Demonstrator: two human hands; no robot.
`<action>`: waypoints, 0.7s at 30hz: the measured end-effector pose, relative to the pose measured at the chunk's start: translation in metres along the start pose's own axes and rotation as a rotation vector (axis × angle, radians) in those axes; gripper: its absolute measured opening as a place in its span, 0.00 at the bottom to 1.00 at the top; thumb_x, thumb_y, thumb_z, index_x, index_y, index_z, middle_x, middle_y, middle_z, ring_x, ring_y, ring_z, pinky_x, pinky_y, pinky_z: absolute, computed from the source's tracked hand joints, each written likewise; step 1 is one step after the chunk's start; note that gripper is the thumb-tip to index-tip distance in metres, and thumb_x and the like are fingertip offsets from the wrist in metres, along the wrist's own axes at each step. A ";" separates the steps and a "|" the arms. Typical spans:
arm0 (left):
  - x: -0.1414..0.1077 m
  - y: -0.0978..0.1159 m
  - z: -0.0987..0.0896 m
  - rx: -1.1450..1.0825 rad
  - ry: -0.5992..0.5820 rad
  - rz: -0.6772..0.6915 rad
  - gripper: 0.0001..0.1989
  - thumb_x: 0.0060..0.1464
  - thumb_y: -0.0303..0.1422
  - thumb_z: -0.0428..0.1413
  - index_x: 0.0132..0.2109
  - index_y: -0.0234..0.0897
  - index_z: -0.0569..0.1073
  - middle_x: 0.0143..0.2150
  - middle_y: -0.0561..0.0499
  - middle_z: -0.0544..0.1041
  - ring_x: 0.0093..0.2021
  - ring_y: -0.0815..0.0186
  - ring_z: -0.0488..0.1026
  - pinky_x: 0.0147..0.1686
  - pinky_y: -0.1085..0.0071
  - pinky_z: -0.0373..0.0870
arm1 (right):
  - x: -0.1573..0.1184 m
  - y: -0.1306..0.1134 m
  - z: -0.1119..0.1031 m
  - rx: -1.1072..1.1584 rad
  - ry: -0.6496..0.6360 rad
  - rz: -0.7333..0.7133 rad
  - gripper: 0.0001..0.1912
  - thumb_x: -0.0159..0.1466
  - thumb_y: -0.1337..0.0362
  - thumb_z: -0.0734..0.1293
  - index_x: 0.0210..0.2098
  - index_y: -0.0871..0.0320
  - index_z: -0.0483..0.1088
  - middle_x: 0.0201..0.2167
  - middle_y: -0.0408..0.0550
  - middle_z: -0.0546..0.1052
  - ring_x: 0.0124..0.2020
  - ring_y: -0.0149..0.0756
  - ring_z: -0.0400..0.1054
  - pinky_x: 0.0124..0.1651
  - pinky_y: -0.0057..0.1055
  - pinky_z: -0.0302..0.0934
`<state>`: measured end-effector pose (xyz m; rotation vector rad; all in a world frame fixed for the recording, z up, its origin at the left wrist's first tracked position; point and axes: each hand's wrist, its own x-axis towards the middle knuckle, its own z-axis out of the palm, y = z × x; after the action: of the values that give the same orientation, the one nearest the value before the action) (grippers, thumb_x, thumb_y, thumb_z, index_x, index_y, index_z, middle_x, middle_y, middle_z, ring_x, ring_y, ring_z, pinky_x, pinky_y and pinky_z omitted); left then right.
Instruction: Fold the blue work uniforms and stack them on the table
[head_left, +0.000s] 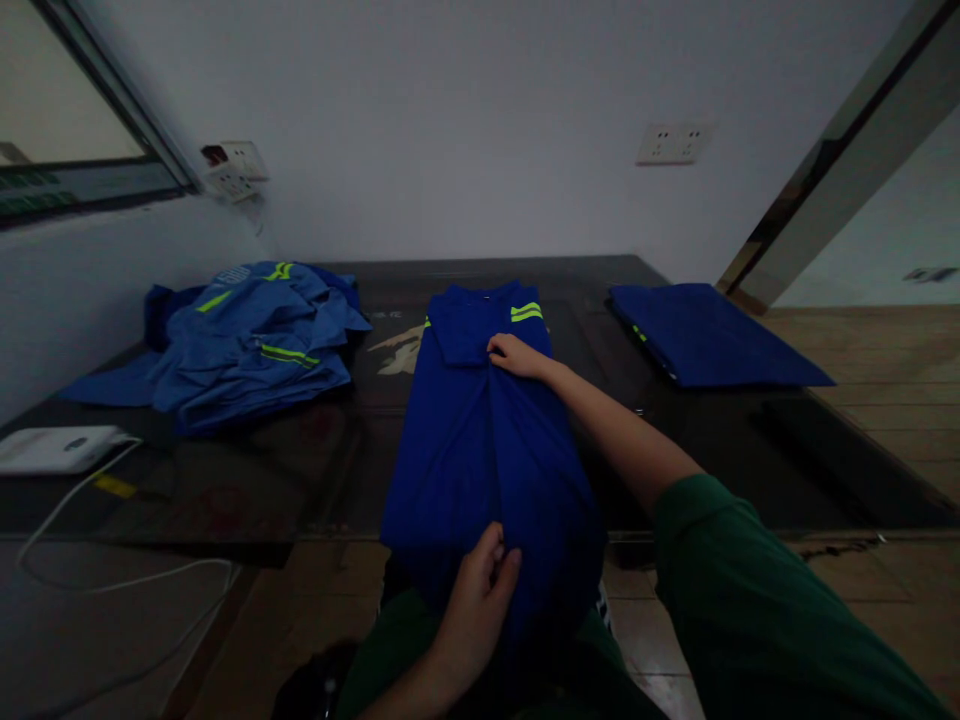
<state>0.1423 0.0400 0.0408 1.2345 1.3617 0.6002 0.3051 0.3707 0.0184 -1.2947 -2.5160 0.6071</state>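
Observation:
A dark blue shirt (450,440) with yellow-green stripes lies lengthwise before me, its sides folded inward and its lower end hanging over the near table edge. My right hand (517,357) has its fingers closed on the cloth near the upper middle, beside a folded-in sleeve. Lower down, my left hand (480,590) pinches the cloth along the center line, close to my body. A fold runs between the two hands. The fabric under my fingers is partly hidden.
The dark table (337,500) carries a heap of crumpled blue shirts (255,340) at left and a flat folded blue garment (712,335) at right. A white device (64,450) with a white cable (135,580) sits at the left edge. Behind stands a wall with sockets (671,144).

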 end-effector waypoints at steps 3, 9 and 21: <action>-0.012 0.000 0.005 -0.008 -0.110 0.057 0.22 0.52 0.35 0.56 0.55 0.36 0.67 0.53 0.42 0.73 0.54 0.56 0.68 0.56 0.61 0.64 | -0.001 -0.006 0.005 -0.059 0.021 0.052 0.10 0.62 0.68 0.62 0.42 0.63 0.70 0.42 0.55 0.72 0.45 0.42 0.64 0.49 0.36 0.58; -0.019 -0.006 -0.007 -0.061 -0.329 0.296 0.21 0.55 0.26 0.45 0.54 0.39 0.72 0.49 0.45 0.76 0.50 0.59 0.71 0.55 0.60 0.65 | 0.003 -0.017 0.017 -0.158 0.046 0.149 0.09 0.62 0.66 0.63 0.41 0.61 0.70 0.44 0.57 0.71 0.47 0.46 0.62 0.50 0.40 0.59; 0.001 -0.046 -0.008 0.095 -0.321 0.242 0.21 0.54 0.26 0.46 0.51 0.42 0.75 0.43 0.47 0.79 0.48 0.59 0.72 0.54 0.57 0.65 | -0.007 -0.031 0.031 -0.206 0.156 0.205 0.13 0.69 0.62 0.55 0.44 0.60 0.68 0.47 0.59 0.69 0.50 0.49 0.58 0.50 0.43 0.58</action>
<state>0.1202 0.0289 0.0009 1.5147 0.9898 0.4825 0.2748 0.3407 0.0054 -1.6193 -2.3857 0.2768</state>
